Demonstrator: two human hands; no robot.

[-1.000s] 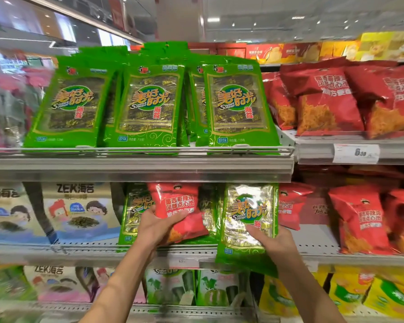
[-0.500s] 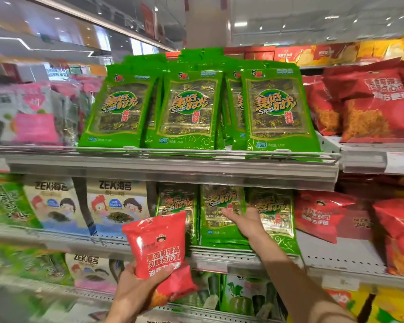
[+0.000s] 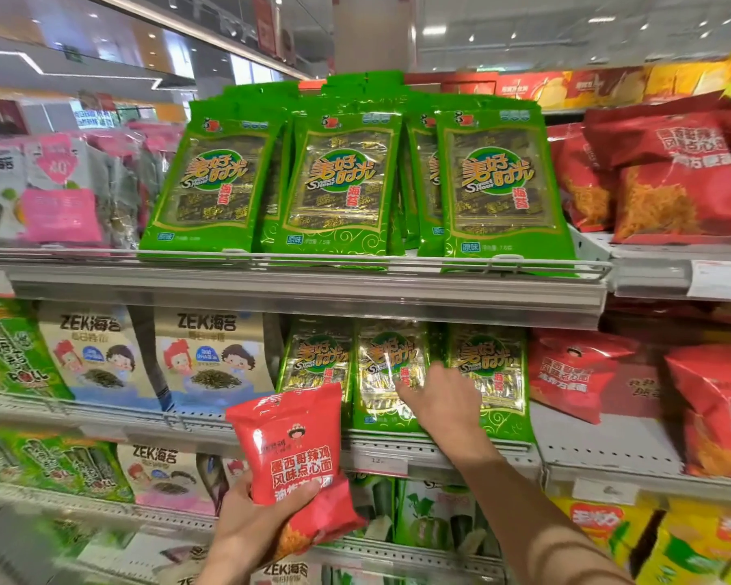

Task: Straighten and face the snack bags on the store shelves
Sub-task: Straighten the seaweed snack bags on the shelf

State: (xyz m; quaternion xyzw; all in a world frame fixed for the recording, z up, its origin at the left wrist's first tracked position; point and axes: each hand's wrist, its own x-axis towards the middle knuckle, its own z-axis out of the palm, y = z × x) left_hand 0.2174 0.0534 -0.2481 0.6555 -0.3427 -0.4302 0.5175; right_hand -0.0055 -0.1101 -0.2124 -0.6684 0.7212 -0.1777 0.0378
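The left hand (image 3: 254,523) grips a red snack bag (image 3: 296,462) by its lower part, fingers curled round it, below the middle shelf (image 3: 439,451). The right hand (image 3: 444,401) presses relaxed, loosely spread fingers on the green seaweed bags (image 3: 387,373). A hard push from those fingertips could tip the bag beside them backward, and the red bag, held only low, may slip out.

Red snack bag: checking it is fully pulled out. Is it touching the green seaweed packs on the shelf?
Cannot tell. In the head view the red snack bag, gripped by the left hand, overlaps the green seaweed packs.
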